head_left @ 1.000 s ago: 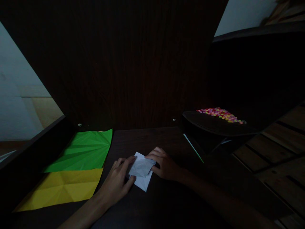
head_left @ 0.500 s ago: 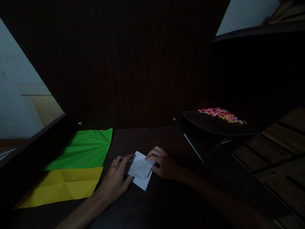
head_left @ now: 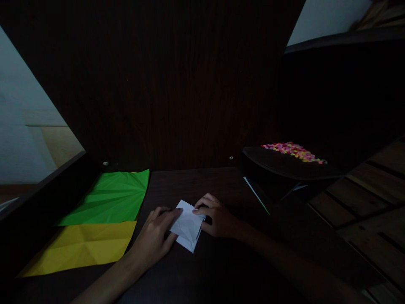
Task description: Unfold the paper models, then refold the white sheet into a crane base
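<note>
On the dark wooden desk (head_left: 196, 181) right in front of me lies a small piece of folded white paper (head_left: 187, 226), and both my hands are on it. My left hand (head_left: 155, 236) comes in from the lower left and lies flat, fingers stretched out, with the fingertips pressing the paper's left edge and upper face down against the desk; nothing is pinched there, the hand is spread and pushing. My right hand (head_left: 218, 217) sits at the paper's right side with the fingers curled. Its fingertips rest on the upper right corner of the sheet, and the thumb is tucked near the right edge, so it looks like a light pinch on that edge, though the dim light keeps me from seeing whether the thumb is under the paper. The white paper shows a few creases and a pointed lower corner that sticks out toward me between my two hands.

To my left, well apart from the hands, a creased green sheet (head_left: 110, 198) lies flat on the desk, and a creased yellow sheet (head_left: 84, 247) lies just in front of it, their edges meeting. To the right, on a dark raised tray (head_left: 284, 169), a scatter of small pink and yellow pieces (head_left: 292, 151) is spread out. A thin pale strip (head_left: 256, 195) leans along the tray's near left side.
</note>
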Demonstrator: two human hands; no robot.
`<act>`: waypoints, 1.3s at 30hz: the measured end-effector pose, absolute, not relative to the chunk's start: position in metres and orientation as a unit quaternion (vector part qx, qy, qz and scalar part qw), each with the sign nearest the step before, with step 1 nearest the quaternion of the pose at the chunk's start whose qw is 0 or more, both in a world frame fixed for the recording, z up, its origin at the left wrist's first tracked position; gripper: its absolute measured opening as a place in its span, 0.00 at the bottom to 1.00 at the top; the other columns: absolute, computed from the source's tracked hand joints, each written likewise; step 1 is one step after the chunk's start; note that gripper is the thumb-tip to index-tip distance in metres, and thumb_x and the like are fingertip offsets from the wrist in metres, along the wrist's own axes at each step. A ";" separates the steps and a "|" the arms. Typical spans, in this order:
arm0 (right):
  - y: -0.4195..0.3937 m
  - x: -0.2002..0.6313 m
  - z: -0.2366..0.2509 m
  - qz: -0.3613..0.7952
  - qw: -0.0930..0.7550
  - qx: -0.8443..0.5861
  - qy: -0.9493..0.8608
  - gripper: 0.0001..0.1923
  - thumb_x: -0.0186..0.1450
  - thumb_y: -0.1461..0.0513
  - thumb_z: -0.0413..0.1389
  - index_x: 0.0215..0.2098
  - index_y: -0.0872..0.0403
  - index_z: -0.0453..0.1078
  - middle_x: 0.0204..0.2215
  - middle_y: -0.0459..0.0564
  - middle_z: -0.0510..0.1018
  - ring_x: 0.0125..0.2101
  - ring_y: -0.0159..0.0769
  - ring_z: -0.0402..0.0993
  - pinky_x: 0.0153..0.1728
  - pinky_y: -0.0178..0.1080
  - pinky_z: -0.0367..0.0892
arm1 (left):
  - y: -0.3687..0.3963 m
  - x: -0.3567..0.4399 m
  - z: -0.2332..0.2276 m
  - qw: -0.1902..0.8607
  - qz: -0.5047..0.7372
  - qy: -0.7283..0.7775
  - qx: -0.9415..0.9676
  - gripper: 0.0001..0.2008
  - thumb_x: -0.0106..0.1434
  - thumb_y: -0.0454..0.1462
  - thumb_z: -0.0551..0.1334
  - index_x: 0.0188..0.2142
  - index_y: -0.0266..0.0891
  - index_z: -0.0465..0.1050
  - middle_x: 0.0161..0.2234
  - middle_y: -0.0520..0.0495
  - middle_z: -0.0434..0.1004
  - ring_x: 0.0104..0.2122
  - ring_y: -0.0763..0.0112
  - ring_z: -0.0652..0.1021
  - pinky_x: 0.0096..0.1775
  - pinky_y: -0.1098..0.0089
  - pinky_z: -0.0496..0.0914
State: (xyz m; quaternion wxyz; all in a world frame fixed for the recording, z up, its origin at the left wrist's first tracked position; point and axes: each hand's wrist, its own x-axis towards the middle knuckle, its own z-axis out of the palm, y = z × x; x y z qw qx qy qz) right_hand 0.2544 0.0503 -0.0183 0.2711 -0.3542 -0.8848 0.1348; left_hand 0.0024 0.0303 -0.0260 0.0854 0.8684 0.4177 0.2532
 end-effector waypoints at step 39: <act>0.064 0.277 -0.005 0.181 0.283 -0.232 -0.913 0.21 0.57 0.69 0.55 0.50 0.53 0.71 0.41 0.53 0.79 0.43 0.43 0.70 0.42 0.49 0.69 | 0.028 0.002 -0.019 0.059 0.134 0.294 0.944 0.22 0.72 0.38 0.54 0.64 0.45 0.60 0.67 0.45 0.55 0.65 0.55 0.57 0.62 0.49 0.61</act>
